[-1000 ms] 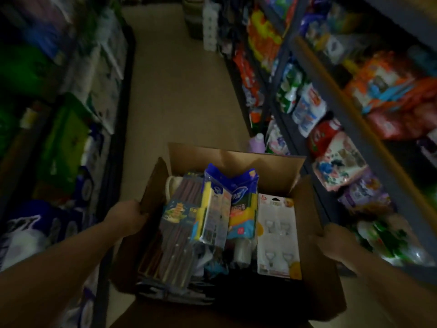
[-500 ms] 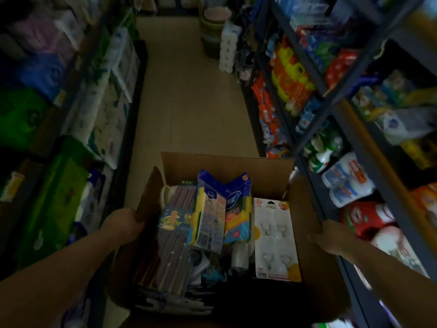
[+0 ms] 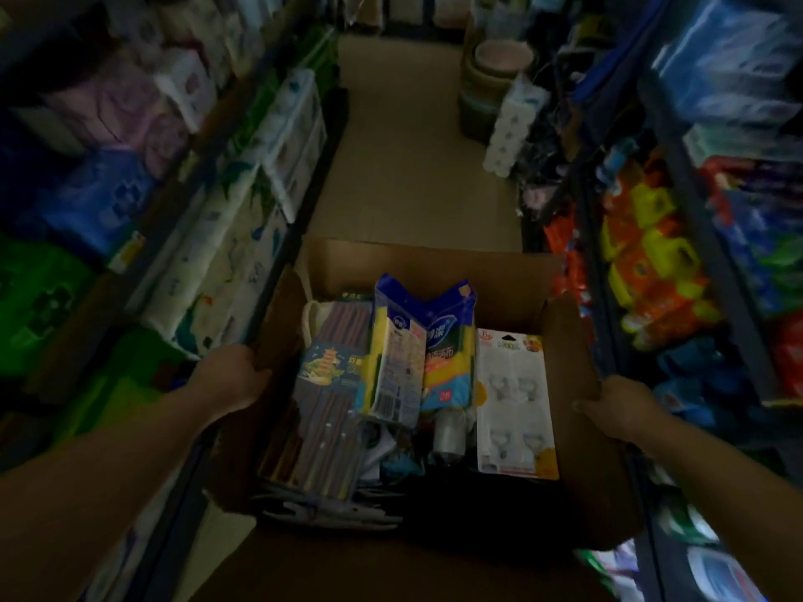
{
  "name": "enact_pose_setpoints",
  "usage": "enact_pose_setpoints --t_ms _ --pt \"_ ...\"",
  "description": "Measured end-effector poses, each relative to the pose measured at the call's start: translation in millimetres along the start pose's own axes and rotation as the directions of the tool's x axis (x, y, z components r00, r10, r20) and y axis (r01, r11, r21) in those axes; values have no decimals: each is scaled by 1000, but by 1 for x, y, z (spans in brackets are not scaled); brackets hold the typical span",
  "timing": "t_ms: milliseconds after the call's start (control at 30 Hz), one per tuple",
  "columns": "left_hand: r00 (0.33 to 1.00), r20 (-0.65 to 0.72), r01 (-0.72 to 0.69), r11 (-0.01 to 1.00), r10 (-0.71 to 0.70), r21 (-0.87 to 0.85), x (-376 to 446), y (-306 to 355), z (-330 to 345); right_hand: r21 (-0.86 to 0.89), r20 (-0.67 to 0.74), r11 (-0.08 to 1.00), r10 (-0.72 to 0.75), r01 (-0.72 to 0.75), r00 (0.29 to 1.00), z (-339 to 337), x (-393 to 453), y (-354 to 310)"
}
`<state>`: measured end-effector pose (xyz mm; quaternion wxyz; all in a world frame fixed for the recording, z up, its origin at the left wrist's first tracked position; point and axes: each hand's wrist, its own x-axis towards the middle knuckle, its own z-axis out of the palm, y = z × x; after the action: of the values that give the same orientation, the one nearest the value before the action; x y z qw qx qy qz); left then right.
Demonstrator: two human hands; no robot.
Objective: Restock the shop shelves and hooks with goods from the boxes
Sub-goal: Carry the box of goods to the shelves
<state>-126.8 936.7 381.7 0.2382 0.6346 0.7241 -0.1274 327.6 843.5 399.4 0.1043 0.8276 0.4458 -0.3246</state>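
the left shelves (image 3: 243, 202) hold pale paper-roll packs and green bags, blurred in dim light; the left hand (image 3: 230, 378) grips the left flap of the cardboard box (image 3: 417, 267), fingers curled round the flap's edge; the box is brown, open-topped, carried in the aisle between the two shelf rows, near the viewer; inside it, from the left, lies a long dark pack of chopsticks (image 3: 323, 410) with a blue printed label, then two blue and yellow cloth packs (image 3: 410, 354) standing upright and leaning together, then a white card of hooks (image 3: 515, 406) lying flat against the right wall; small dark items below them are too dim to tell; the right hand (image 3: 621, 404) holds the right flap, fingers curled over its edge; the right shelves (image 3: 652, 236) carry orange, yellow and blue packets.
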Motion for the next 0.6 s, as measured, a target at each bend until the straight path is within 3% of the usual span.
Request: enact_pose_setpoints --t_ms 100,333,600 --pt "999 -4 40 998 -40 -41 62 25 -39 -22 -20 1000 -3 3 1000 -46 62 -38" --pt "997 46 -68 996 65 54 235 74 -127 2 -26 1000 22 -22 999 -119 202 -128" --pt "997 46 -71 994 67 84 381 133 -234 -12 46 999 51 -50 998 -218 318 -209"
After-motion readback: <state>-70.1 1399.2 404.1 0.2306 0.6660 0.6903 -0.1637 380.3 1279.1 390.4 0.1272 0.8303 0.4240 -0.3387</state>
